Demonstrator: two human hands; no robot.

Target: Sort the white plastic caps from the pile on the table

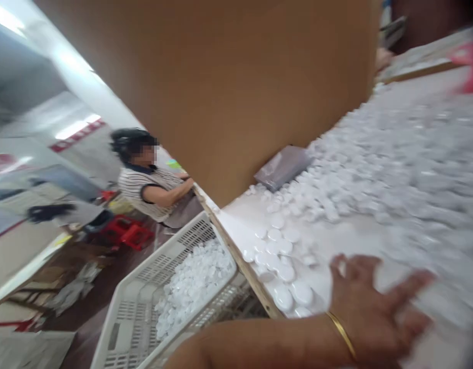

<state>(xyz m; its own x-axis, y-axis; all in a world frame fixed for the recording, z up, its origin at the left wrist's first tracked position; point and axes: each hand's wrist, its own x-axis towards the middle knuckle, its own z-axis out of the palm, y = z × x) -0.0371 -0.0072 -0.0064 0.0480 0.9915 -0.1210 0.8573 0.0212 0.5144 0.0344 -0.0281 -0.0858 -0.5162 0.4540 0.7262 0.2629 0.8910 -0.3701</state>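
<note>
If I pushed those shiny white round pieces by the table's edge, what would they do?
The white round pieces would probably slide, because their tops look glossy and smooth. They're likely light, being small next to the left hand. Mostly lying flat on the table, they seem unlikely to roll.

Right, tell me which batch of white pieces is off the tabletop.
The smaller batch, inside the pale slatted crate beside the wooden table edge; the larger batch lies spread across the white tabletop.

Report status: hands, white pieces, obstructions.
Left hand spread open; right hand out of view. White pieces scattered loose on table. Brown panel blocks part of view.
</note>
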